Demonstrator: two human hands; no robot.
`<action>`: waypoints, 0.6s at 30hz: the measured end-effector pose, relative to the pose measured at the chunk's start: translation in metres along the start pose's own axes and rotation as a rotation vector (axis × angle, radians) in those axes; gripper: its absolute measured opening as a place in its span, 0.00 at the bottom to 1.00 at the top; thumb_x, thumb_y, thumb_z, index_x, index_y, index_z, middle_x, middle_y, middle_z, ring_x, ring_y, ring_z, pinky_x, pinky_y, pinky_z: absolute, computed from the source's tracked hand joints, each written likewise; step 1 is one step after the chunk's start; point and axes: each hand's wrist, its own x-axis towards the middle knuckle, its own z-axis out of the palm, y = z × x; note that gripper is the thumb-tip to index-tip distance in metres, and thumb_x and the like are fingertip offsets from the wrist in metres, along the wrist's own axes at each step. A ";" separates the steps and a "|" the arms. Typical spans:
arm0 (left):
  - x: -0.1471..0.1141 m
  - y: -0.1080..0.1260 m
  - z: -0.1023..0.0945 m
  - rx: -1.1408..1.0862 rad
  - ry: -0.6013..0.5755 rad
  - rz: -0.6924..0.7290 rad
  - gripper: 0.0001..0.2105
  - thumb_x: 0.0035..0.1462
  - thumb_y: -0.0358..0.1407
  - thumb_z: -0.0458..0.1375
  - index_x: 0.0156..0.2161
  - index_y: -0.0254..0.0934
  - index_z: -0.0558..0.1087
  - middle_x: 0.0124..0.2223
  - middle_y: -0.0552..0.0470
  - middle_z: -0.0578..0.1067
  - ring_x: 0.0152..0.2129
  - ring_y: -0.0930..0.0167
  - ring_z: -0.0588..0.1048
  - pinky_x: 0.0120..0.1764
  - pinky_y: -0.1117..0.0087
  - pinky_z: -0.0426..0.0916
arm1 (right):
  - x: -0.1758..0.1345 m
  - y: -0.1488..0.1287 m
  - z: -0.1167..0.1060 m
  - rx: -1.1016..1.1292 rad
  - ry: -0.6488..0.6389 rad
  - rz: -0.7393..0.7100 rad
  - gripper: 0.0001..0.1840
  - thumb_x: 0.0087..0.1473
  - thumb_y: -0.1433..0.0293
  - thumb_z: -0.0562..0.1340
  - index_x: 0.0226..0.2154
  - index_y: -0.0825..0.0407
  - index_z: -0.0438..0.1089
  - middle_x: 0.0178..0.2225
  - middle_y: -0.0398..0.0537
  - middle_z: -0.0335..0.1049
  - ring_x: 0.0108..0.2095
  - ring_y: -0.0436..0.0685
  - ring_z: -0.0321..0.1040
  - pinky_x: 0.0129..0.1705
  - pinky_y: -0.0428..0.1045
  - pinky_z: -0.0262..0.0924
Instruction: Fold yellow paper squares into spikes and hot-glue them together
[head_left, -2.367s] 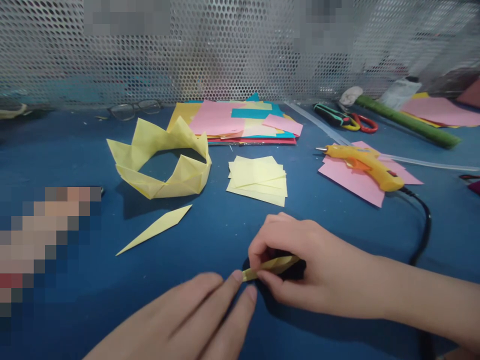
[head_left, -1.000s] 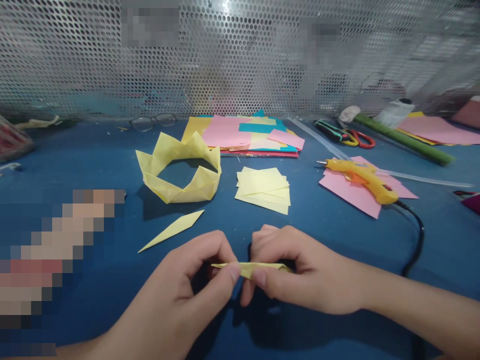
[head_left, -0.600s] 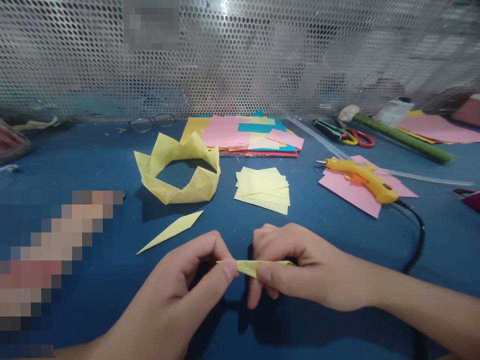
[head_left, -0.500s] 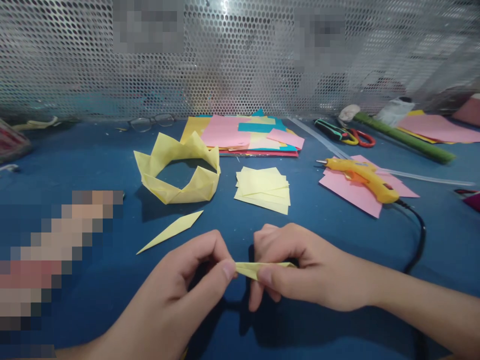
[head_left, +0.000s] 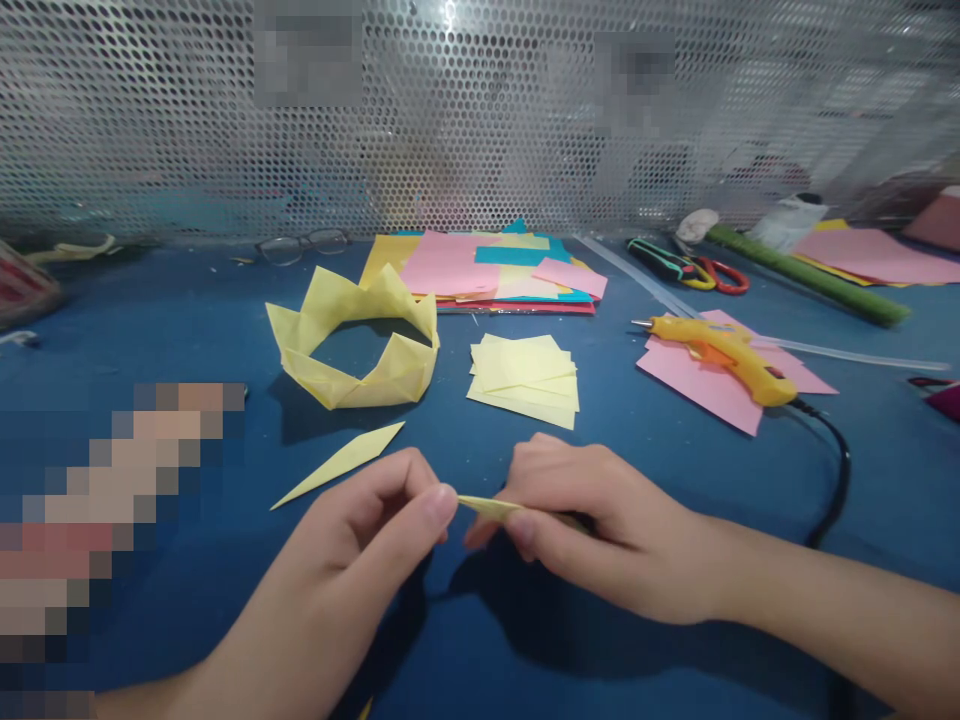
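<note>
Between my hands is a narrow folded strip of yellow paper (head_left: pixel 486 506), held above the blue table. My left hand (head_left: pixel 360 560) pinches its pointed left tip between thumb and index finger. Thumb and fingers of my right hand (head_left: pixel 600 530) press its other end, which is mostly hidden in the grip. Beyond my left hand lies a folded yellow paper piece (head_left: pixel 349 460) with a long point. A ring of folded yellow paper (head_left: pixel 352 375), with upright points like a crown, stands behind that. Straight ahead rests a small stack of pale yellow paper squares (head_left: pixel 523 380).
A yellow glue gun (head_left: pixel 727 355) lies on pink paper (head_left: pixel 694 385) at right, its black cord running toward me. Farther back are coloured sheets (head_left: pixel 450 265), scissors (head_left: pixel 726 276), a green stick (head_left: pixel 814 275) and glasses (head_left: pixel 281 250). A perforated metal screen (head_left: pixel 480 130) borders the table.
Both hands have risen slightly with the folded paper, and my left hand has shifted a little left. The paper is now turned more edge-on, and less of its right end shows.
</note>
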 end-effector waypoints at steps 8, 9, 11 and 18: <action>0.008 0.009 0.001 0.084 -0.188 -0.022 0.23 0.59 0.53 0.45 0.21 0.44 0.71 0.25 0.56 0.71 0.28 0.71 0.70 0.41 0.71 0.64 | -0.004 0.006 0.005 -0.749 0.108 -0.350 0.11 0.66 0.75 0.53 0.37 0.56 0.71 0.32 0.42 0.76 0.34 0.50 0.65 0.45 0.52 0.51; 0.008 0.011 0.002 0.109 -0.216 -0.030 0.22 0.57 0.52 0.47 0.20 0.44 0.72 0.25 0.56 0.71 0.28 0.71 0.71 0.44 0.70 0.64 | -0.005 0.005 0.004 -0.795 0.110 -0.362 0.12 0.66 0.76 0.53 0.36 0.55 0.71 0.33 0.42 0.77 0.35 0.50 0.67 0.46 0.52 0.51; 0.008 0.015 0.001 0.155 -0.247 -0.054 0.19 0.54 0.51 0.50 0.20 0.44 0.72 0.25 0.56 0.69 0.28 0.70 0.71 0.44 0.70 0.64 | -0.006 0.004 0.003 -0.877 0.134 -0.391 0.13 0.66 0.77 0.52 0.37 0.55 0.72 0.36 0.41 0.78 0.37 0.49 0.68 0.48 0.51 0.51; 0.005 0.013 -0.002 0.152 -0.284 -0.127 0.18 0.53 0.52 0.51 0.23 0.43 0.72 0.27 0.56 0.71 0.28 0.71 0.70 0.33 0.73 0.64 | -0.009 0.002 -0.005 -0.955 0.252 -0.400 0.12 0.68 0.70 0.54 0.51 0.50 0.69 0.51 0.41 0.75 0.47 0.49 0.68 0.52 0.50 0.53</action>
